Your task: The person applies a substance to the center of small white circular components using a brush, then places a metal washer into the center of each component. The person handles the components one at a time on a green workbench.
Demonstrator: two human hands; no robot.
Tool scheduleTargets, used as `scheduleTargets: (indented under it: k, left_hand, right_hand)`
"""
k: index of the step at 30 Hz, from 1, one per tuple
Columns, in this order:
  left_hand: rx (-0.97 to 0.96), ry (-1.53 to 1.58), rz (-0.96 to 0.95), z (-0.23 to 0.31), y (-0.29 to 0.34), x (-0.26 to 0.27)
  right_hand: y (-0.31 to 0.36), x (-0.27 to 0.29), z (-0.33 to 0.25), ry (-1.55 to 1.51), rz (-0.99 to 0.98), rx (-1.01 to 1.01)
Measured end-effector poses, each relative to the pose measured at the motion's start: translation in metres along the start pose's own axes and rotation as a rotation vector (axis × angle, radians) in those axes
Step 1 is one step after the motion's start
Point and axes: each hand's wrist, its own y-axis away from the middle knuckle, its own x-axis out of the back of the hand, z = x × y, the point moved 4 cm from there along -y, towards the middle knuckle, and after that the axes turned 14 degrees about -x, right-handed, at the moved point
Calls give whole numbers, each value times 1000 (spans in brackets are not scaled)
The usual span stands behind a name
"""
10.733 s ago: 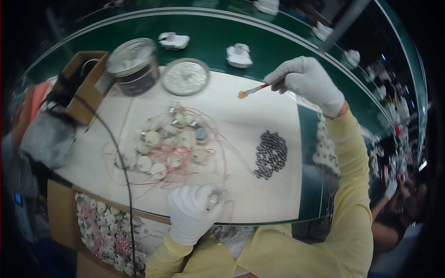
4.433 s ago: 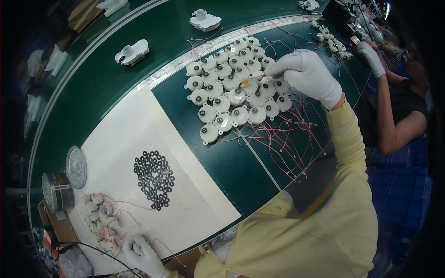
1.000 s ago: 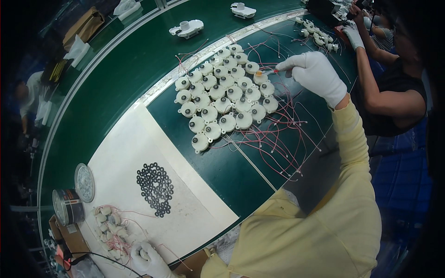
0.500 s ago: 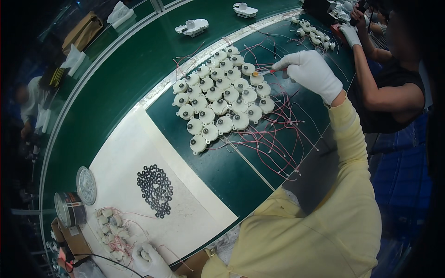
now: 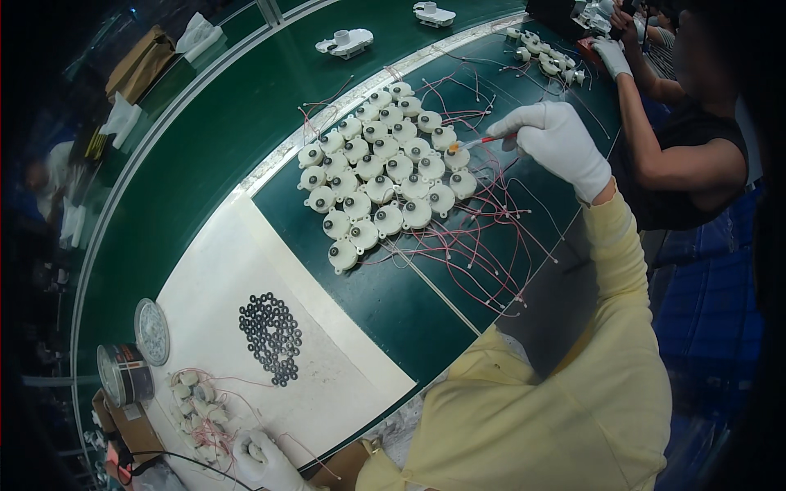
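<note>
My right hand (image 5: 561, 147), in a white glove, pinches a small brush (image 5: 485, 140) with a red handle. Its orange-tinted tip is at a round white motor on the right side of a close-set group of motors (image 5: 379, 190). These motors have dark shaft tops, and their pink and white wires (image 5: 467, 245) trail to the right. At the lower left, my left hand (image 5: 266, 466), also gloved, is curled beside a heap of loose white motors (image 5: 196, 409). Something pale shows between its thumb and fingers, too unclear to name.
Black rings (image 5: 270, 340) lie on a white sheet (image 5: 205, 270). Beyond them stand an open tin (image 5: 124, 375) and its round lid (image 5: 152, 331). White housings (image 5: 345, 43) sit on the far green belt. A co-worker (image 5: 679, 147) works at the right, near more motors (image 5: 547, 57).
The brush and my right hand have moved slightly nearer, from one motor to the adjacent one. My left hand stays by the heap. The view has shifted a little.
</note>
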Motion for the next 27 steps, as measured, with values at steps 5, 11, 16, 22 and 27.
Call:
scheduleTargets:
  k: [5,11,16,22,27]
  left_hand:
    - [106,34,-19,4,-1,1]
    - [121,28,-4,4,0,-1]
    - [60,12,0,8,-2,0]
    - [79,21,-7,6,-1,1]
    - [104,25,-15,7,-1,1]
  right_hand:
    - [-3,-7,-1,120,-10,49]
    - [0,-2,16,22,-25,-138]
    - [3,3,9,36,38,0]
    - [-1,-3,-4,169,27,38]
    - [2,6,0,89,12,-9]
